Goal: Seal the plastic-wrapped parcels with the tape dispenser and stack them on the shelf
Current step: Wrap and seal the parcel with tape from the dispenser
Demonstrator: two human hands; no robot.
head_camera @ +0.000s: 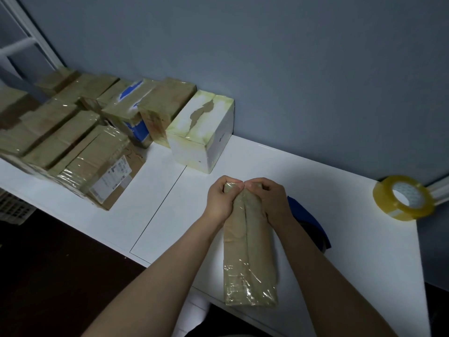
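Observation:
A long brown parcel (247, 254) wrapped in clear plastic lies lengthwise on the white table (170, 203), its near end over the table's front edge. My left hand (222, 198) and my right hand (269, 198) both grip its far end, thumbs meeting on top. A blue tape dispenser (313, 222) lies just right of the parcel, partly hidden behind my right forearm. A roll of clear yellowish tape (403, 198) stands tilted at the table's far right corner.
Several taped and wrapped boxes (80, 132) are packed together at the left along the blue-grey wall. A white box (201, 132) with a torn top stands just beyond my hands. A white shelf frame (26, 40) rises at the top left.

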